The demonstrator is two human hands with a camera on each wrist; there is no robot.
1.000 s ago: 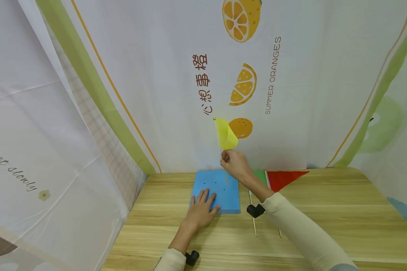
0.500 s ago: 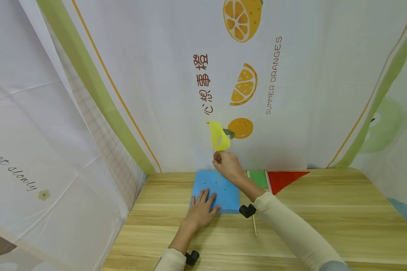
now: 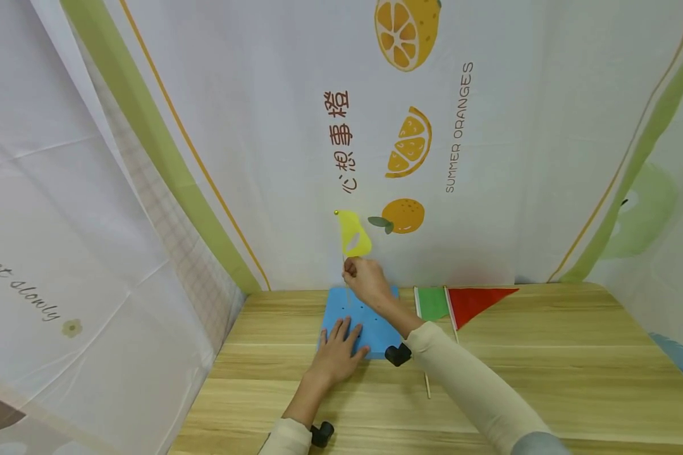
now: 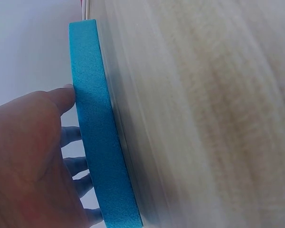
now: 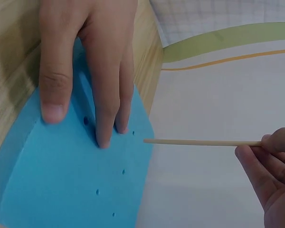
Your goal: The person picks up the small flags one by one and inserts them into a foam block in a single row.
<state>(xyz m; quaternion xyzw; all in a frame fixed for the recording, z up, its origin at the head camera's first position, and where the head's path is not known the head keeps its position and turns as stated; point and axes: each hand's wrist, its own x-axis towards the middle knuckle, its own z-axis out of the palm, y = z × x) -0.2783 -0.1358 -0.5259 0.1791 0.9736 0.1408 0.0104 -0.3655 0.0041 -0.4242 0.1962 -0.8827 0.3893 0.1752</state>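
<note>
My left hand (image 3: 336,355) rests on a blue foam block (image 3: 382,332), fingers spread over its near left part; in the left wrist view its thumb lies along the block's top edge. Small holes dot the top of the block. Above its far side, my right hand (image 3: 369,282) pinches the stick of a small yellow flag (image 3: 353,235) between thumb and fingers. The flag stands nearly upright, its cloth curled and a gold ball at its tip. In the right wrist view the stick's (image 5: 199,142) lower end points at the block, near a hole by its far edge.
A green flag (image 3: 431,303) and a red flag (image 3: 478,304) lie on the wooden table (image 3: 546,379), right of the block; my right forearm partly covers their sticks. Behind the table hangs a white curtain (image 3: 489,240) printed with oranges.
My right hand has moved left and slightly down with the yellow flag, across the block's far side, uncovering more of the green flag. My left hand has stayed in place.
</note>
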